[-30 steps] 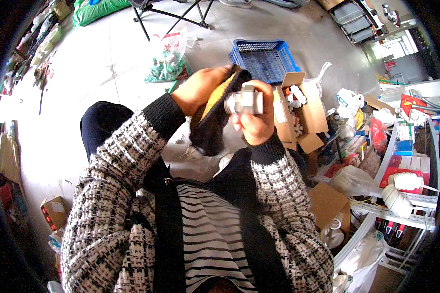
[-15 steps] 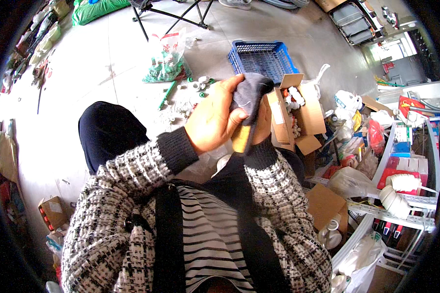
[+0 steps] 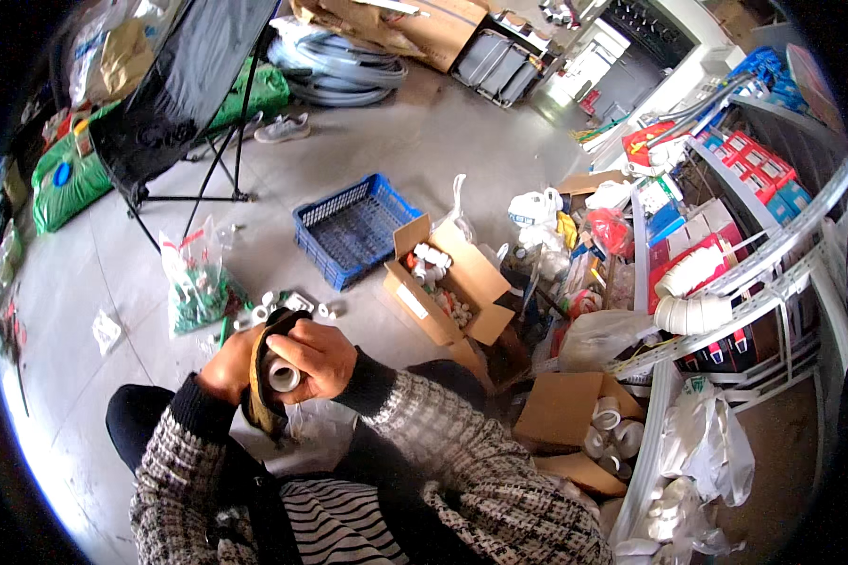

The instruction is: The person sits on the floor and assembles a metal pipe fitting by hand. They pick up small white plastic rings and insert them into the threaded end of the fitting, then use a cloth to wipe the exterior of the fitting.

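My right hand (image 3: 322,356) grips a white plastic pipe fitting (image 3: 284,375), whose round open end faces me. My left hand (image 3: 224,369) is closed around a dark cloth (image 3: 257,384) with a yellow-brown side, pressed against the fitting; part of its fingers is hidden behind the cloth. Both hands meet in front of my lap. Just beyond them, several white fittings (image 3: 297,302) lie on the floor beside a clear plastic bag (image 3: 198,287) of green fittings.
A blue plastic crate (image 3: 344,231) and an open cardboard box (image 3: 443,282) with white fittings stand ahead. Nearer on the right is another carton (image 3: 561,410) with white pipe pieces. Metal shelving (image 3: 725,325) lines the right side. A folding chair (image 3: 174,113) stands at the far left.
My view has swung to the right. Both hands have come lower and nearer my lap. The cloth has turned, and the white pipe fitting now shows in my right hand.
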Motion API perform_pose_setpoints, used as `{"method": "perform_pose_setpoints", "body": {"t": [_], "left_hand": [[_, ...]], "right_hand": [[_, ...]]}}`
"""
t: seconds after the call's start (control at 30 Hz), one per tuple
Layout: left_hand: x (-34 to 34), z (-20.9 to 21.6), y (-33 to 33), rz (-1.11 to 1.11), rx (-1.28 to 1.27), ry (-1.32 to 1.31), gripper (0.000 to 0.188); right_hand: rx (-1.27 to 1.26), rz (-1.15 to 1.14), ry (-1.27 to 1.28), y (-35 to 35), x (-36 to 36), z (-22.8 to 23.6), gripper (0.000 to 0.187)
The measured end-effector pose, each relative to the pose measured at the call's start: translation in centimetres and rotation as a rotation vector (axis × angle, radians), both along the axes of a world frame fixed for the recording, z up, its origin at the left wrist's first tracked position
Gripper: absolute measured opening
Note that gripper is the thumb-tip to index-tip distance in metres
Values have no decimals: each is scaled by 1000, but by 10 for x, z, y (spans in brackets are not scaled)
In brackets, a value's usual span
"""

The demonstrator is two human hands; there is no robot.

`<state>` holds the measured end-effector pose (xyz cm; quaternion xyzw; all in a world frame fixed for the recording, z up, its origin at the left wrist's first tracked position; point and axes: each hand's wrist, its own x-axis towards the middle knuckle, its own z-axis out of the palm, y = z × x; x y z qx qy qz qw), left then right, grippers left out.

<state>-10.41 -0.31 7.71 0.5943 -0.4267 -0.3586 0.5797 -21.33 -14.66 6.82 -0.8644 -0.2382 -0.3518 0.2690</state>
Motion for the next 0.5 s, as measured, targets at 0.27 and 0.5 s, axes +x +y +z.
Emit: {"method": "perform_pose_setpoints", "body": {"t": [0.27, 0.5], "left_hand": [[-23, -1, 13, 304, -310, 443, 41], [-21, -2, 32, 439, -371, -275, 54]], "right_hand": [[646, -27, 502, 15, 1, 9, 67], [1362, 398, 489, 52, -1, 0, 52]]}}
